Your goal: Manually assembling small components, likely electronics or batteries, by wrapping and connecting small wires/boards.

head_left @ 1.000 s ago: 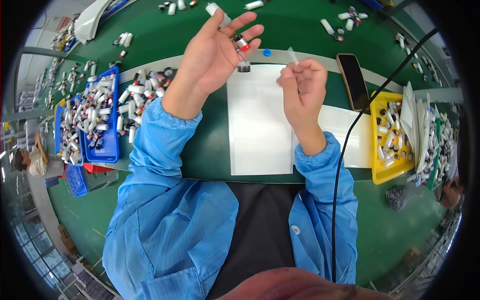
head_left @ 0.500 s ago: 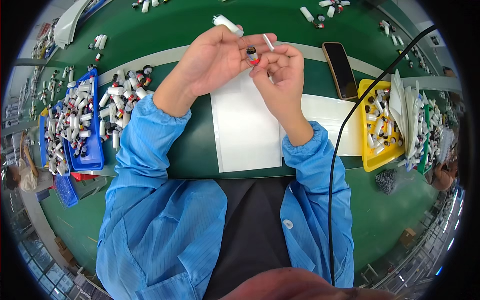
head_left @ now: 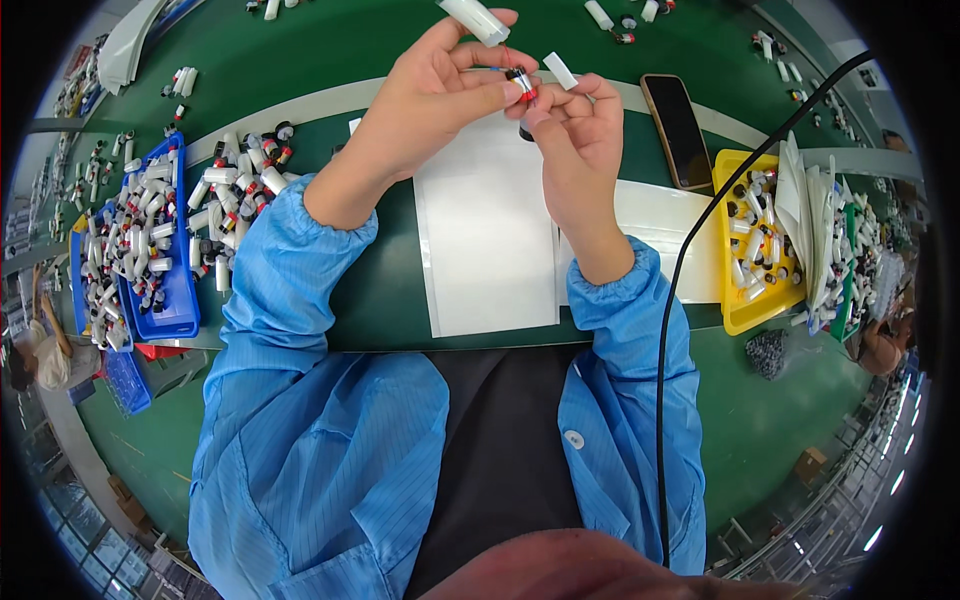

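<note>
Phone right of both hands

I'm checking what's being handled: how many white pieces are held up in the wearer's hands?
2: a white tube at the left hand, and a flat white strip at the right hand. More may be hidden behind fingers.

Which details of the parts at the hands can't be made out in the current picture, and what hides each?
Head view: white tube at the left hand; far end cut off by the top edge.
Head view: white strip; lower end hidden by the right hand.
Head view: small red-and-black part; partly covered by the left thumb.
Head view: dark round piece; partly covered by the right thumb.
</note>
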### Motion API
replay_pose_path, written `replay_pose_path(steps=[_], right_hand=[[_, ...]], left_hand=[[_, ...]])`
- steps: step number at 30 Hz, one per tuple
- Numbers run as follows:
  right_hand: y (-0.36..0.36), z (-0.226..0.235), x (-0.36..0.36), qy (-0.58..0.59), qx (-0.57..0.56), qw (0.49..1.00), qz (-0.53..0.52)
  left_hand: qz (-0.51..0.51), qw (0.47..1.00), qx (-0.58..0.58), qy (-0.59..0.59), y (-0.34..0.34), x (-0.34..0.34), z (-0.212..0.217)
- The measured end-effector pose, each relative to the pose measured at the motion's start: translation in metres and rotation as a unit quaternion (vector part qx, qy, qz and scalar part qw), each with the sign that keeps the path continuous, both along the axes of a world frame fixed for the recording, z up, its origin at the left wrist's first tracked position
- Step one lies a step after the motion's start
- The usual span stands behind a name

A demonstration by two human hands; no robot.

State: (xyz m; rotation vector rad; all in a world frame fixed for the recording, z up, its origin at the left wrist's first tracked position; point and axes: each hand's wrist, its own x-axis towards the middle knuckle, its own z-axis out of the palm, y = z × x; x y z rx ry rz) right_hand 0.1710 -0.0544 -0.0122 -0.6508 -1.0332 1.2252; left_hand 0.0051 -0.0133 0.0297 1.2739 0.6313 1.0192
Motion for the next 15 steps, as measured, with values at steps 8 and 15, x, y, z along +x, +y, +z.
replay_pose_path(steps=[8, 15], right_hand=[[0.004, -0.008, 0.006, -0.059, 0.092, 0.990, -0.092], [0.006, 0.013, 0.021, 0.005, 0.038, 0.999, -0.011]], left_hand=[[0.013, 0.999, -0.004, 0.037, 0.004, -0.006, 0.005], [0.012, 0.997, 0.034, 0.071, 0.003, -0.004, 0.001]])
